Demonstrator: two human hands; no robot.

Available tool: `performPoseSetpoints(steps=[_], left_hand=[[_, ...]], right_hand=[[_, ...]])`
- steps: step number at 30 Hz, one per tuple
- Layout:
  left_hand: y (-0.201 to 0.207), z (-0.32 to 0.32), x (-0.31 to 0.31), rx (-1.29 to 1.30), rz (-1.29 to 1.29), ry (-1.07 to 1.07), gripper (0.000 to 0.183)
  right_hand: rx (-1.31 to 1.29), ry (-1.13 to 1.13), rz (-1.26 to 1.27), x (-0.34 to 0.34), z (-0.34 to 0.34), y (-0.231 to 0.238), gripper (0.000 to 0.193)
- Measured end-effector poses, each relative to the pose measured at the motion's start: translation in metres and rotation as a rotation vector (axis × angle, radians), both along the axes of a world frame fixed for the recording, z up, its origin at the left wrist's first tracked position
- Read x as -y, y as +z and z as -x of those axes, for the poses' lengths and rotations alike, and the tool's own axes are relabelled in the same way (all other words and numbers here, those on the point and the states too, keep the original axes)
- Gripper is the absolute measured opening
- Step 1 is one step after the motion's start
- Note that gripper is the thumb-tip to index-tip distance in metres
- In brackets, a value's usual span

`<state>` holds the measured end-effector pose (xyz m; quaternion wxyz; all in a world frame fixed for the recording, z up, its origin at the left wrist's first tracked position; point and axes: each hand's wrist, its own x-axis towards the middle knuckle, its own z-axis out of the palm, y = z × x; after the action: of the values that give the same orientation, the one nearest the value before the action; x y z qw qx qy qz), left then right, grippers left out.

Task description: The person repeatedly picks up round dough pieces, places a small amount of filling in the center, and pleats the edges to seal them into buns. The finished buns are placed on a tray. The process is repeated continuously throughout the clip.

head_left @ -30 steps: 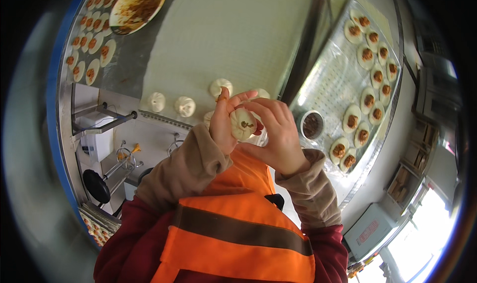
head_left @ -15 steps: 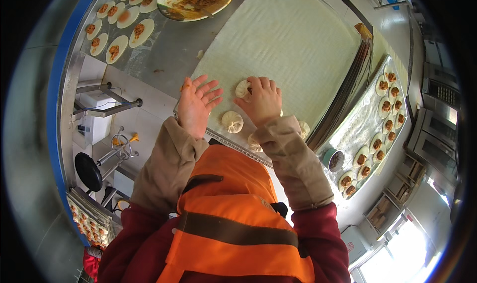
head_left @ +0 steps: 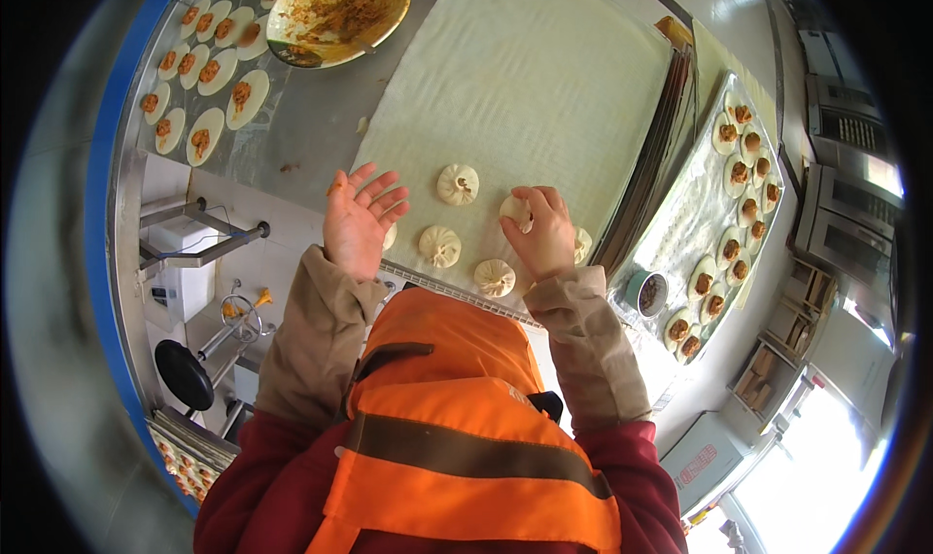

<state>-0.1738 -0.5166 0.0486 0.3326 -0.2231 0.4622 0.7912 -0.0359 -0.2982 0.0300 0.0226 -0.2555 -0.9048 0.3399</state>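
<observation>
We see the left hand (head_left: 358,222) raised above the near edge of the lined tray (head_left: 544,78), palm flat, fingers spread, its grip open and empty. The right hand (head_left: 539,235) is lowered onto the tray with fingers curled down over a pleated bun (head_left: 515,209); its grip is closed on that bun, which rests on the liner near the tray's near right part. We count six buns on the liner: one (head_left: 458,183) farther out between the hands, one (head_left: 440,246) nearer, one (head_left: 495,277) at the near edge, the one under the right fingers, one (head_left: 582,244) partly hidden just right of the right hand, and one (head_left: 390,236) mostly hidden behind the left hand. On the steel surface (head_left: 311,136) to the far left we count about twelve round dough wrappers (head_left: 243,99) each topped with brown filling, beside a wide bowl (head_left: 338,12) smeared with filling. To the right, a perforated metal tray (head_left: 680,224) holds roughly fifteen filled wrappers (head_left: 749,208), and a small round cup (head_left: 648,294) of dark filling sits at its near end. A pale rectangular box with a red-marked label (head_left: 708,452) lies at lower right. Both sleeves are tan over dark red, with an orange vest (head_left: 466,428) below.
</observation>
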Motion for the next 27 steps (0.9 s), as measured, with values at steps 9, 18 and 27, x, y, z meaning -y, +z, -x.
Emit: performPoseSetpoints(steps=[9,18,27], left_hand=[[-0.006,-0.003,0.015,0.053,0.031,0.040,0.060],[-0.004,-0.007,0.031,0.044,0.019,0.095,0.056],[-0.007,-0.013,0.030,0.047,-0.008,0.120,0.051]], right_hand=[[-0.142,0.286,0.009,0.022,0.045,0.007,0.053],[-0.051,0.148,-0.038,0.027,0.062,0.003,0.046],[-0.095,0.047,0.029,0.030,0.049,-0.002,0.023]])
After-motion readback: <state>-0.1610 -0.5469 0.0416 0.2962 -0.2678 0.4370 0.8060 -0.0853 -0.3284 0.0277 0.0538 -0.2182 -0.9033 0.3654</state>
